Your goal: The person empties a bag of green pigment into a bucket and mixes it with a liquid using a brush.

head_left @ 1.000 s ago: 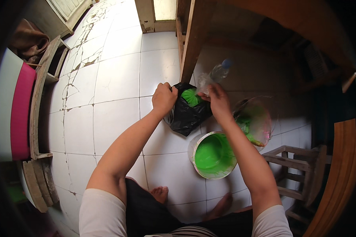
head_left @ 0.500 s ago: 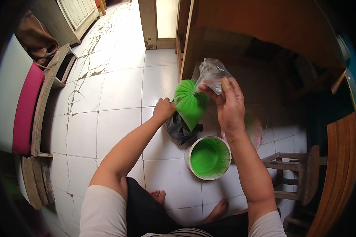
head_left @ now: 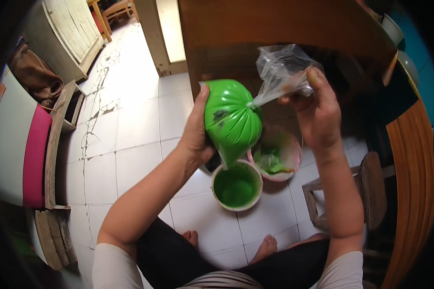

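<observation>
The bag (head_left: 231, 115), clear plastic and bulging with green, is now up between both hands. Half a second ago it was over the black plastic, with the left hand beside it; now the left hand (head_left: 196, 130) cups its left side, thumb along the edge. The right hand (head_left: 319, 108), as before, pinches the gathered plastic above the neck, its loose top spreading out.

The left fingers are hidden behind the bag. Whether a dark patch on its front is a mark or a reflection, I cannot tell. Its pointed lower corner overlaps the bucket (head_left: 237, 209) rim; contact is unclear. Of the black plastic (head_left: 211, 163), only a dark sliver shows. Green matter in the pinkish tub (head_left: 291, 147), just beside the bucket, is hard to make out.

Bucket and tub stand on a white tile floor (head_left: 137, 164), cracked toward the left. A wooden stool (head_left: 373, 190) is at right, partly behind the right forearm; a pink cushion (head_left: 37, 156) lies far left.
</observation>
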A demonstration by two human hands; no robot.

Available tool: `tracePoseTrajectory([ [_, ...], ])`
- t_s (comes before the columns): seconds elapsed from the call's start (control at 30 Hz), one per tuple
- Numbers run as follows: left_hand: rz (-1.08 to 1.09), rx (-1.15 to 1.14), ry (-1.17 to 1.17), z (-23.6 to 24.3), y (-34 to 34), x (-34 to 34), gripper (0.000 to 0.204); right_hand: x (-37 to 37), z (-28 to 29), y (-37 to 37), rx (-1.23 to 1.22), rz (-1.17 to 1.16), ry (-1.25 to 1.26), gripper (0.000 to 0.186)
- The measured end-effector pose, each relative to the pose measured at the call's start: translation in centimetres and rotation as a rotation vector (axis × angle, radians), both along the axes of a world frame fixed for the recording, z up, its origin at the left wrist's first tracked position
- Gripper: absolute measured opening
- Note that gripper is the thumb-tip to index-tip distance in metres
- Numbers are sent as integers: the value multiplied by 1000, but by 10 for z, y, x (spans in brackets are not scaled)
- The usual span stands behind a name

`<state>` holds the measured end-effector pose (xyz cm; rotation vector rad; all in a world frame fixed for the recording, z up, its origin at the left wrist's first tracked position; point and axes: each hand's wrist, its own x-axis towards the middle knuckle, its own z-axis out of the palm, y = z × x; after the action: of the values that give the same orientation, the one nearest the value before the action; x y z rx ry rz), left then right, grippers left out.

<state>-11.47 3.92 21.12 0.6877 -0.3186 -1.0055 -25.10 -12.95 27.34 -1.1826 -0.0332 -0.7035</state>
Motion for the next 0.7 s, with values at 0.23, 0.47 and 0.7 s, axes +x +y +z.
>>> tracePoseTrajectory([
  [0.23, 261, 205, -249, 17, 16, -42, 71, -58, -22, -27, 82, 6, 436, 35],
  [0.47, 505, 517, -560, -30, 36, -84, 57, -77, -41, -23, -458, 244, 627, 48],
  [0.7, 442, 581, -798, -56, 17, -108, 59, -74, -105, 7, -519, 473, 679, 91],
])
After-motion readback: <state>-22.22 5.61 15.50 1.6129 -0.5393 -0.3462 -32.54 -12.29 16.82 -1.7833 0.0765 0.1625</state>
